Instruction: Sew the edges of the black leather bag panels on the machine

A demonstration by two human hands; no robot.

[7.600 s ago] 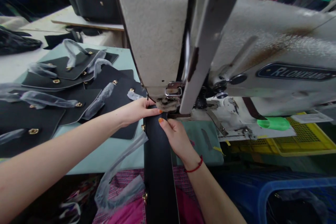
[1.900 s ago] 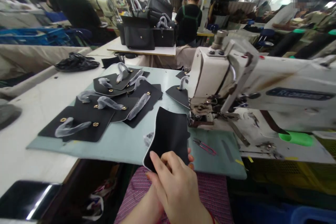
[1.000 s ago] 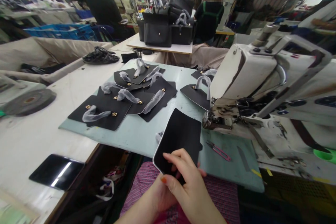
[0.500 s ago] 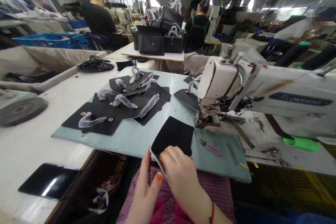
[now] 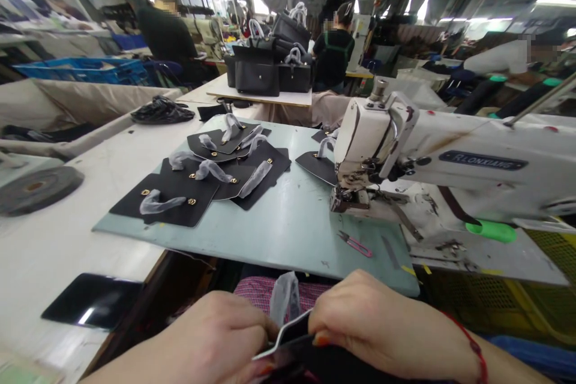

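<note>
Close to my body, a black bag panel with a pale edge is bent between my two hands. My left hand pinches its left side, and my right hand grips the right side with the thumb pressed on the black face. A handle wrapped in clear plastic sticks up behind the panel's edge, over the checked cloth on my lap. Much of the panel is cut off by the bottom of the view. On the green board beyond lie several black panels with wrapped handles and gold fittings.
To the right stands a white sewing machine; pink thread snips lie before it. A dark phone-like slab and a grey roll are on the left table. Black handbags are stacked behind, with people further back.
The panel has come off the board's front edge down towards my lap. My hands have moved apart to its two sides, and its wrapped handle now shows.
</note>
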